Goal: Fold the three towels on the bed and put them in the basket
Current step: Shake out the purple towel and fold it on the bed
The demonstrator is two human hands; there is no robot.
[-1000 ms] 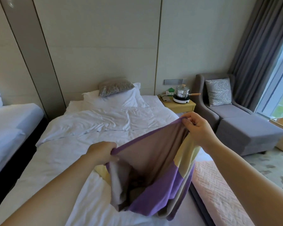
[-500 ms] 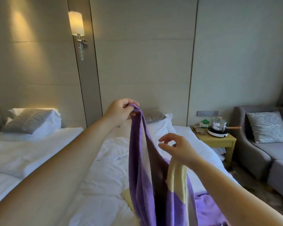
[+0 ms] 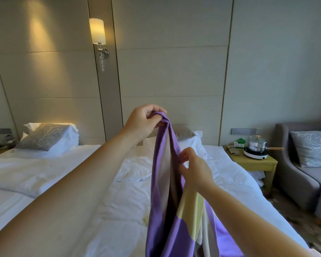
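Above the white-sheeted bed (image 3: 109, 210), you are holding the purple, pale-yellow and beige colour-block cloth towel (image 3: 161, 182) up by one bunched corner. It is hanging in a long narrow drape, and its lower end is running out of the bottom of the view.

Your left hand (image 3: 144, 120) is doing the lifting. Its fingers (image 3: 154, 110) are curling round the top of the cloth and pinching it, high enough, I judge, for the fabric's own weight to pull the creases straight.

Your right hand (image 3: 195, 169) is working lower down. Its fingers (image 3: 185, 153) are pinching the purple edge, probably feeling along that hem for the next corner so the towel can be spread for its first fold. No fold is showing yet.

A purple patch (image 3: 228, 240) is lying on the bed at lower right; whether it is another towel or this one's tail, I cannot tell. The basket is not appearing in view. On the yellow wooden bedside counter (image 3: 256, 161), a steel pot (image 3: 257, 143) is sitting well apart from your work.
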